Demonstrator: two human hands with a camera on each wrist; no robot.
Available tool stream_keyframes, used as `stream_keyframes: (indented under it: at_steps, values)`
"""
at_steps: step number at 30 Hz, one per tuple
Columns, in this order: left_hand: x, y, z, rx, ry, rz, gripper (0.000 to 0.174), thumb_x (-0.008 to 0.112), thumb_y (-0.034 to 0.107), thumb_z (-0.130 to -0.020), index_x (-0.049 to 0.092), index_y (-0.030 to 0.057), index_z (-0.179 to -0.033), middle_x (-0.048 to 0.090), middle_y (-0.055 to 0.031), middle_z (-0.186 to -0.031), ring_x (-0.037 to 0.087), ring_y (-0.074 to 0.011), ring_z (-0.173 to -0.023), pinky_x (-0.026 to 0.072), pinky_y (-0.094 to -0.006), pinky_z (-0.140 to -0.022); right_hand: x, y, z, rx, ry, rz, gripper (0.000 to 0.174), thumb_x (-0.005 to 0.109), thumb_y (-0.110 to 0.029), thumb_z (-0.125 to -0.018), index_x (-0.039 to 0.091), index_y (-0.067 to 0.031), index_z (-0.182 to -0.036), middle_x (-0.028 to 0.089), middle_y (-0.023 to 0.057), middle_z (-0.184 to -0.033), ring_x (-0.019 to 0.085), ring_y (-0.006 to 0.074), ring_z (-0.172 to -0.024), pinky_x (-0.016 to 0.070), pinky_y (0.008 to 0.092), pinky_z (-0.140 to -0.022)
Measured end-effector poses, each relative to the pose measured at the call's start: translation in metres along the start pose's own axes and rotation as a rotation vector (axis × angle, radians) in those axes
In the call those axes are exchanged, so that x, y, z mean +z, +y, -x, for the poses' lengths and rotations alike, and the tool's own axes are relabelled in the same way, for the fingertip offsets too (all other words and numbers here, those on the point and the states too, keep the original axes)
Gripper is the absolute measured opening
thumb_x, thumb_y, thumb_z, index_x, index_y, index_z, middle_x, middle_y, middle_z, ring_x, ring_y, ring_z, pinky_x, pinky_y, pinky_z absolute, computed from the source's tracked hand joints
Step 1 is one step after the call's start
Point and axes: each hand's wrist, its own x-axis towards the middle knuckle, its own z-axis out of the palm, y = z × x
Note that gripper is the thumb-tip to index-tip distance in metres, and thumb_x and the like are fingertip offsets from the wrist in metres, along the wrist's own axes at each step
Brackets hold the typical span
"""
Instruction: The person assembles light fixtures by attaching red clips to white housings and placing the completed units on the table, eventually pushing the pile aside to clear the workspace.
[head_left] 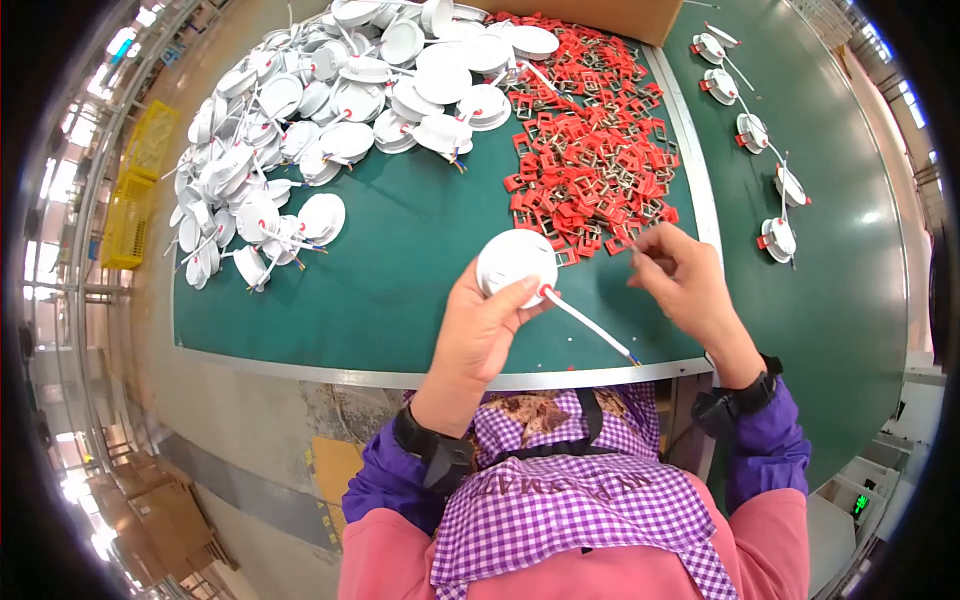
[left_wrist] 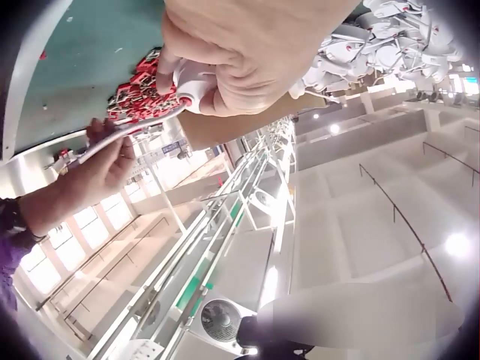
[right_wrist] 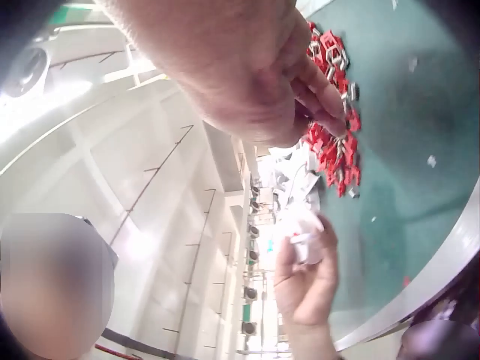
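Observation:
My left hand [head_left: 472,325] grips a white round downlight [head_left: 515,262], thumb across its face and fingers beneath. From a red grommet on its side a white cable [head_left: 595,328] runs toward the table's front edge, ending in thin coloured wires. My right hand [head_left: 685,285] is at the near right edge of a pile of red spring clips [head_left: 590,150], thumb and fingers bent toward them. In the right wrist view the fingers [right_wrist: 322,101] overlap this pile; I cannot tell whether they pinch a clip. The left wrist view shows the held downlight [left_wrist: 196,81] partly covered by the hand.
Many more white downlights [head_left: 440,75] with cables are heaped at the back left of the green table [head_left: 400,250]. A cardboard box [head_left: 600,15] stands behind the clips. Beyond a metal rail [head_left: 690,130], several downlights [head_left: 777,240] with red clips lie in a row on a green surface.

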Motion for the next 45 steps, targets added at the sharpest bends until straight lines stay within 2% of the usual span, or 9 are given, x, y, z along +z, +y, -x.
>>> stream_keyframes:
  at_steps: [1, 4, 9, 23, 26, 30, 32, 42, 45]
  values:
    - [0.004, -0.005, 0.001, -0.009, -0.008, -0.029, 0.042, 0.058, -0.004, -0.083, 0.044, -0.0005, -0.122, 0.056, -0.0151, -0.114, 0.059, -0.0253, -0.1, 0.0518, -0.0451, -0.086, 0.005, -0.002, -0.003, 0.012, -0.013, -0.036, 0.012, 0.058, -0.004, -0.083, 0.057, 0.0043, -0.091, 0.062, 0.0078, -0.071, 0.063, 0.0118, -0.064, 0.0493, 0.025, -0.057]
    - [0.012, -0.013, 0.001, -0.014, -0.02, -0.07, 0.042, 0.059, -0.004, -0.083, 0.045, 0.0, -0.122, 0.058, -0.0134, -0.113, 0.06, -0.0234, -0.097, 0.053, -0.0416, -0.083, 0.023, -0.017, -0.002, -0.036, 0.044, -0.022, 0.013, 0.06, -0.004, -0.082, 0.061, 0.0032, -0.092, 0.065, 0.0114, -0.071, 0.064, 0.0132, -0.062, 0.0493, 0.0259, -0.056]
    - [0.013, -0.015, -0.002, 0.073, 0.003, -0.094, 0.034, 0.065, -0.001, -0.081, 0.053, 0.0007, -0.112, 0.061, -0.0056, -0.102, 0.061, -0.0129, -0.09, 0.0528, -0.0271, -0.078, 0.041, -0.022, 0.007, -0.242, 0.098, 0.176, 0.014, 0.066, -0.006, -0.078, 0.064, 0.0004, -0.091, 0.064, 0.0138, -0.075, 0.064, 0.0232, -0.064, 0.0494, 0.0292, -0.058]
    - [0.003, -0.019, -0.008, 0.2, -0.089, -0.416, 0.031, 0.064, -0.004, -0.08, 0.056, -0.001, -0.11, 0.063, -0.0055, -0.099, 0.061, -0.011, -0.087, 0.05, -0.025, -0.079, 0.056, -0.029, 0.015, -0.354, 0.187, 0.396, 0.013, 0.064, -0.002, -0.077, 0.059, -0.0021, -0.089, 0.06, 0.0121, -0.076, 0.06, 0.0298, -0.064, 0.0491, 0.0363, -0.055]
    - [0.005, -0.015, -0.005, 0.179, -0.1, -0.367, 0.028, 0.066, -0.001, -0.08, 0.057, -0.0004, -0.107, 0.063, -0.0036, -0.095, 0.059, -0.009, -0.085, 0.0486, -0.0238, -0.076, 0.052, -0.029, 0.013, -0.368, 0.163, 0.455, 0.014, 0.064, 0.0, -0.077, 0.059, -0.0016, -0.09, 0.06, 0.0116, -0.077, 0.062, 0.0259, -0.065, 0.0493, 0.0332, -0.055]
    - [0.007, -0.006, 0.006, 0.076, -0.128, -0.268, 0.027, 0.068, 0.001, -0.079, 0.059, 0.0003, -0.104, 0.063, -0.0017, -0.092, 0.059, -0.0077, -0.084, 0.0479, -0.0227, -0.075, 0.046, -0.029, 0.017, -0.171, 0.078, 0.077, 0.02, 0.063, 0.003, -0.078, 0.057, 0.0001, -0.097, 0.063, 0.0104, -0.083, 0.065, 0.0179, -0.067, 0.0502, 0.0282, -0.057]
    - [0.002, -0.007, 0.009, 0.057, -0.16, -0.292, 0.027, 0.068, 0.001, -0.079, 0.058, 0.0003, -0.104, 0.063, -0.0023, -0.094, 0.06, -0.0088, -0.086, 0.0485, -0.0234, -0.077, 0.043, -0.03, 0.022, 0.1, -0.012, -0.372, 0.028, 0.062, 0.005, -0.08, 0.054, 0.0019, -0.107, 0.064, 0.0104, -0.092, 0.064, 0.0119, -0.071, 0.0508, 0.0242, -0.061]
    - [0.002, -0.015, 0.014, -0.068, -0.198, -0.256, 0.035, 0.066, 0.001, -0.08, 0.055, -0.0007, -0.112, 0.063, -0.006, -0.098, 0.06, -0.0112, -0.089, 0.0487, -0.0253, -0.078, 0.034, -0.013, 0.026, 0.162, -0.132, -0.261, 0.032, 0.064, -0.003, -0.082, 0.055, 0.0045, -0.112, 0.066, 0.0111, -0.088, 0.065, 0.0132, -0.073, 0.052, 0.0244, -0.064]
    - [0.003, 0.006, 0.001, -0.13, -0.355, -0.615, 0.047, 0.065, -0.002, -0.075, 0.051, -0.0004, -0.121, 0.062, -0.0063, -0.099, 0.058, -0.0111, -0.091, 0.0479, -0.0253, -0.08, 0.026, -0.013, 0.027, 0.074, -0.19, -0.148, 0.028, 0.065, -0.005, -0.081, 0.059, 0.0037, -0.107, 0.067, 0.0097, -0.085, 0.064, 0.0118, -0.07, 0.0508, 0.0252, -0.062]
